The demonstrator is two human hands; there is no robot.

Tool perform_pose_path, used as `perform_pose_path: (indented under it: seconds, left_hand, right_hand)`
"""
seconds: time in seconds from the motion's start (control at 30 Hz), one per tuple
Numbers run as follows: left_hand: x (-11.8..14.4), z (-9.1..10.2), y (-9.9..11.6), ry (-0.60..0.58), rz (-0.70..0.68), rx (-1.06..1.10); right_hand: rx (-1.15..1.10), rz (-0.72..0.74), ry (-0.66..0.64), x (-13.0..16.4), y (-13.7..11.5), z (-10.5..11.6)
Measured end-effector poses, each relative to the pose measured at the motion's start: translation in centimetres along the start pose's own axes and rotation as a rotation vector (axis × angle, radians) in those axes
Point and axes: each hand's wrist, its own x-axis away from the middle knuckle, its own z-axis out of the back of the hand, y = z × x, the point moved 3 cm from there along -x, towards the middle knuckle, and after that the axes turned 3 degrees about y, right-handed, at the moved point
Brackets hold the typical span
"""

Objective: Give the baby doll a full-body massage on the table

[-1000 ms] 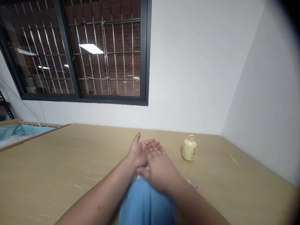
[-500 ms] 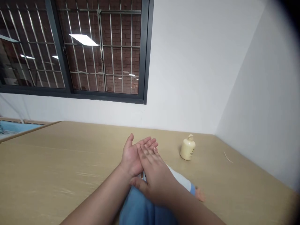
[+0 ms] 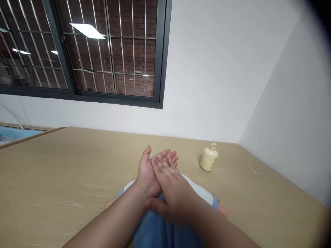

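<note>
My left hand [image 3: 148, 174] is palm up, thumb raised and fingers stretched out. Across its palm and fingers lies my right hand [image 3: 177, 187], palm down with flat fingers; the two palms touch. I see nothing held between them, though the contact area is covered. Beneath my hands and forearms is a doll [image 3: 200, 191] with a white top, blue cuffs, blue trousers and small orange-pink hands sticking out on both sides. Its head and chest are mostly hidden. Beyond my right hand stands a cream-coloured pump bottle [image 3: 209, 160] with dark lettering.
A wood-coloured tabletop [image 3: 64, 172] spreads around the doll and meets the white wall [image 3: 201, 69]. A thin pale strip [image 3: 252, 168] lies at the right. A blue basin-like thing [image 3: 18, 133] shows past the left edge. Above is a barred window [image 3: 113, 100].
My right hand still lies on my left palm, with only a slight shift. The view has tilted down a little, and the doll's left-side sleeve and hand now show.
</note>
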Motion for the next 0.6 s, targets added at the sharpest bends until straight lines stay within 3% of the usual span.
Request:
perform_pose_path:
  seconds: [0.13,0.37,0.47,0.6]
  left_hand:
    - [0.0,0.1,1.0,0.010,-0.033,-0.014]
    - [-1.5,1.9,4.5,-0.002,-0.176,-0.100]
    - [-1.8,2.1,3.8,-0.009,-0.166,-0.050]
    - [-1.2,1.5,1.3,-0.019,-0.060,0.000]
  right_hand:
    - [0.061,-0.058,0.003,-0.4,1.0,0.0]
    - [-0.048,-0.043,-0.130,0.7,-0.8,-0.3]
    - [-0.094,0.031,-0.138,0.7,-1.2,-0.4]
    - [-0.069,0.056,-0.106,0.2,-0.3,-0.5]
